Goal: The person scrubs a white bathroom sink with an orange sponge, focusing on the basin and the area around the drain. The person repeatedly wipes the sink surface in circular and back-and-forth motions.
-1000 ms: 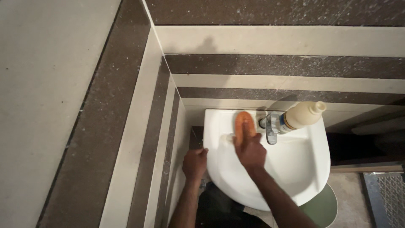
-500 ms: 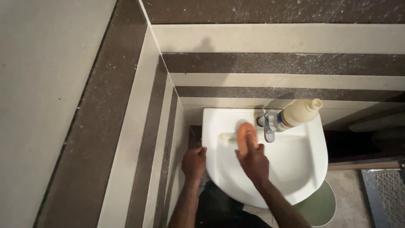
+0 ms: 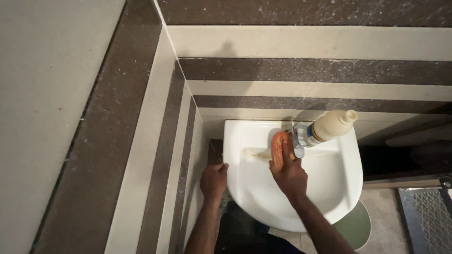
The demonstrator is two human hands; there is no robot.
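Note:
A white wash basin [image 3: 329, 188] sits in the corner of a tiled wall. My right hand [image 3: 289, 174] holds an orange scrubbing brush [image 3: 278, 143] pressed against the basin's back ledge, right beside the chrome tap [image 3: 299, 135]. My left hand [image 3: 213, 179] grips the basin's left rim. A cream-coloured bottle [image 3: 332, 125] stands on the back ledge just right of the tap. A brownish stain line [image 3: 254, 152] runs along the ledge left of the brush.
Brown and beige striped tiles [image 3: 306, 70] cover the walls behind and to the left. A green round object [image 3: 355, 225] shows under the basin's right side. A metal grate [image 3: 426, 216] lies on the floor at the right.
My right hand has slid the orange brush rightward along the back ledge, from the left-centre toward the tap. My left hand stays on the rim.

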